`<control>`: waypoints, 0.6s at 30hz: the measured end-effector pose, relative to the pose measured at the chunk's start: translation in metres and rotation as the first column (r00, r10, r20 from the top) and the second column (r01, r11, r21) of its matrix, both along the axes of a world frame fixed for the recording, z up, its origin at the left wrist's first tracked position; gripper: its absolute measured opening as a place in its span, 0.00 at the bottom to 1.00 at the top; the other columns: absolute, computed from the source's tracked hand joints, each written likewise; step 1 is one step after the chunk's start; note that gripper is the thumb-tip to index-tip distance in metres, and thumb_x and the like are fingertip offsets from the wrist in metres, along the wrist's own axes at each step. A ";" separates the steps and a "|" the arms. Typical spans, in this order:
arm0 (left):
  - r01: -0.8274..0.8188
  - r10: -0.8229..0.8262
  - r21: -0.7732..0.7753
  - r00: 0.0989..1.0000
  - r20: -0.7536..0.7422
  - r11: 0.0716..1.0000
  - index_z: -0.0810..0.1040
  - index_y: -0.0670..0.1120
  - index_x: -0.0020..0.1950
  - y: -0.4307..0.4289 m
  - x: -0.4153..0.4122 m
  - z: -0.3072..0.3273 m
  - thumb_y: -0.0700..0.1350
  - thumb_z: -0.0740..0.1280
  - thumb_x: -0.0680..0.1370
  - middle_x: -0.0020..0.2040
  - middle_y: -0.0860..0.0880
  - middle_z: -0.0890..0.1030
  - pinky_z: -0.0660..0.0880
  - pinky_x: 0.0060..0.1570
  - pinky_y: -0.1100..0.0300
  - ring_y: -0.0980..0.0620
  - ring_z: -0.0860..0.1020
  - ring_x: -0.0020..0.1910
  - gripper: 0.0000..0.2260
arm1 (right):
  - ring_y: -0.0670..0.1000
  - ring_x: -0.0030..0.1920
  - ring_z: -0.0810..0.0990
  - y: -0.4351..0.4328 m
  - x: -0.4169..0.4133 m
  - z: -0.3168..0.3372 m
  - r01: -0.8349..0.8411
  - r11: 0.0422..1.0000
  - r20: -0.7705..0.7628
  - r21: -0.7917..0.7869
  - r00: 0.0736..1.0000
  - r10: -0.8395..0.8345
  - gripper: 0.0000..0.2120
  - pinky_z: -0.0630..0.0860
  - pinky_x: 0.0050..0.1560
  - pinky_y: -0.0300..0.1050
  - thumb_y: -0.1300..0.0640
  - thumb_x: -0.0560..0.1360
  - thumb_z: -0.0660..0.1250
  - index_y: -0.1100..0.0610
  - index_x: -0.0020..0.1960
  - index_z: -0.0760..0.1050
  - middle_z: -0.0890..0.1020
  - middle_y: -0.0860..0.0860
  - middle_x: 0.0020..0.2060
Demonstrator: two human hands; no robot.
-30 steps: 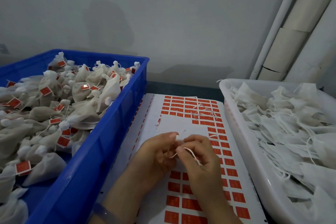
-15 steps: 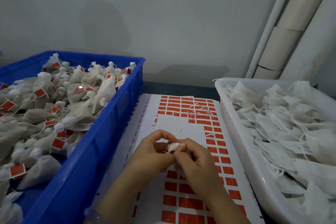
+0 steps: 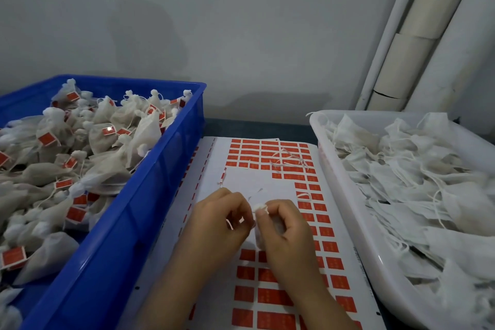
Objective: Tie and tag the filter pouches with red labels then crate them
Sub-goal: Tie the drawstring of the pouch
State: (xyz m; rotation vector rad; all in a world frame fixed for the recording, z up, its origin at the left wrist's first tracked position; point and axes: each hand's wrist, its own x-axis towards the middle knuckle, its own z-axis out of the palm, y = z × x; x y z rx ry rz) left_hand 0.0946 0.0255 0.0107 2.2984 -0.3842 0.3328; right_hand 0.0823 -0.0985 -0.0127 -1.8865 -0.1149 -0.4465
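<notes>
Has eased left hand [image 3: 222, 220] off the puckered neck, pinching thin white string [image 3: 229, 224]. Grips soft, crumpled filter pouch [image 3: 259, 208] in right hand [image 3: 286, 233] above glossy red-label sheet [image 3: 270, 297], between blue plastic crate [image 3: 120, 236] and white tray [image 3: 345, 211] of limp pouches [image 3: 415, 182].

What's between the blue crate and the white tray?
The label sheet, with left hand and right hand holding a pouch over it; head view.

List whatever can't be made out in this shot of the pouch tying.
Head view only.
- Pouch: mostly hidden behind the right hand and left hand; its knot cannot be judged.
- Print on the red labels: too small and blurred.
- Blue crate: cut off by left and bottom edges.
- White bin: cut off by right and bottom edges.
</notes>
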 end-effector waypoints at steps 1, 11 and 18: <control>0.006 -0.006 0.034 1.000 0.023 0.999 0.73 0.59 0.36 0.000 0.000 0.000 0.41 0.71 0.73 0.37 0.64 0.72 0.72 0.38 0.77 0.60 0.75 0.37 0.14 | 0.37 0.45 0.74 0.000 0.000 0.000 0.003 1.000 -0.007 0.009 1.000 -0.003 0.09 0.71 0.42 0.23 0.55 0.76 0.64 0.46 0.38 0.71 0.77 0.41 0.38; -0.071 0.079 0.155 0.996 -0.045 0.985 0.79 0.55 0.57 -0.005 -0.001 -0.005 0.51 0.61 0.79 0.49 0.57 0.77 0.67 0.45 0.74 0.60 0.73 0.43 0.11 | 0.40 0.46 0.76 0.002 -0.003 0.004 0.030 0.999 0.218 -0.021 0.976 -0.024 0.07 0.72 0.43 0.25 0.54 0.72 0.63 0.42 0.39 0.70 0.76 0.38 0.38; -0.098 -0.214 -0.632 0.892 -0.398 0.768 0.82 0.50 0.52 -0.015 -0.004 0.003 0.42 0.66 0.76 0.43 0.52 0.84 0.76 0.38 0.65 0.52 0.82 0.42 0.08 | 0.41 0.43 0.79 -0.001 -0.003 0.009 0.001 0.990 0.130 0.144 0.991 -0.020 0.05 0.75 0.38 0.27 0.47 0.71 0.62 0.46 0.39 0.75 0.80 0.40 0.38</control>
